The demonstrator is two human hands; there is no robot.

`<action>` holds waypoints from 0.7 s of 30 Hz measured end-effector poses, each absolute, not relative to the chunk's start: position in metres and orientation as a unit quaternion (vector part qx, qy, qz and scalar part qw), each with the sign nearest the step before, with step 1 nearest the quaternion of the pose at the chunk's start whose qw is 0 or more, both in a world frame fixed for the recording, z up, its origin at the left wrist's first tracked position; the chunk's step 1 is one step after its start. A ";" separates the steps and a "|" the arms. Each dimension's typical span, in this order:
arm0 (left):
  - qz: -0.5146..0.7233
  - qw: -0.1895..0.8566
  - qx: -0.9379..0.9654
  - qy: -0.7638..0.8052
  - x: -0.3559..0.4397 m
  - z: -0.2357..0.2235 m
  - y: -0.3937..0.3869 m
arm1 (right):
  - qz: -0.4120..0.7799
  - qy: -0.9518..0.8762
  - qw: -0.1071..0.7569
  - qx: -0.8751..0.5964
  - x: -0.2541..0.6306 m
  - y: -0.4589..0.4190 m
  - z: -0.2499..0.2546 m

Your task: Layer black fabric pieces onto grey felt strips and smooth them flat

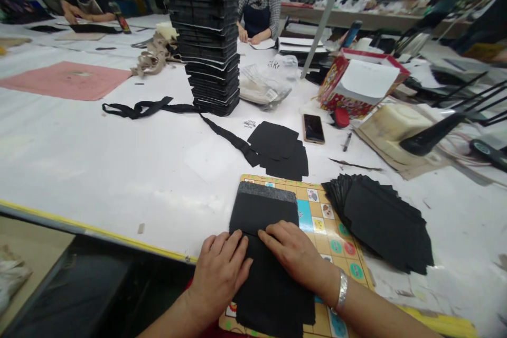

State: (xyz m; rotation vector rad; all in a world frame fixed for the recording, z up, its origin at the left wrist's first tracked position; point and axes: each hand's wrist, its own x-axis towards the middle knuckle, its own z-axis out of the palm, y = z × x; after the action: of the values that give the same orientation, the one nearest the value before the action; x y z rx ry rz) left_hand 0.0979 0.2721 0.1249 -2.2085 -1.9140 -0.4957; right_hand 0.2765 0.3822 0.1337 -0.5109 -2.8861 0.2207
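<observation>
My left hand (219,274) and my right hand (291,251) lie flat on a black fabric panel (269,296), pressing it from above without gripping it. A grey felt strip (267,192) runs along the panel's far end. The panel rests on a colourful printed board-game mat (328,222), whose lower part is hidden beneath it. A silver bangle (341,291) circles my right wrist. To the right of the mat lies a fanned pile of black fabric pieces (380,216). Further forward, loose black cut pieces (277,150) sit beside a long black strip (150,108).
A tall stack of black pieces (206,37) stands on the white table (119,169). Nearby are a smartphone (313,129), a plastic bag (263,84), a printed box (330,82) and a pink sheet (65,80). Two co-workers (257,5) sit across the table.
</observation>
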 end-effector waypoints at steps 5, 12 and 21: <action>-0.185 0.094 -0.741 -0.639 0.099 0.126 0.274 | 0.040 -0.985 0.075 -0.152 0.274 0.380 0.138; -0.116 0.085 -0.731 -0.667 0.102 0.130 0.281 | 0.005 -0.990 0.030 -0.141 0.270 0.378 0.144; -0.186 0.164 -0.729 -0.637 0.082 0.129 0.276 | 0.012 -0.987 0.038 -0.158 0.268 0.376 0.143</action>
State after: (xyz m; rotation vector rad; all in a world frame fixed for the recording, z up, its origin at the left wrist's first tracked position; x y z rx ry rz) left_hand 0.0823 0.2758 0.1290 -2.0793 -1.8167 -0.5307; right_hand 0.2680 0.3759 0.1435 -0.4840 -3.0260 0.0363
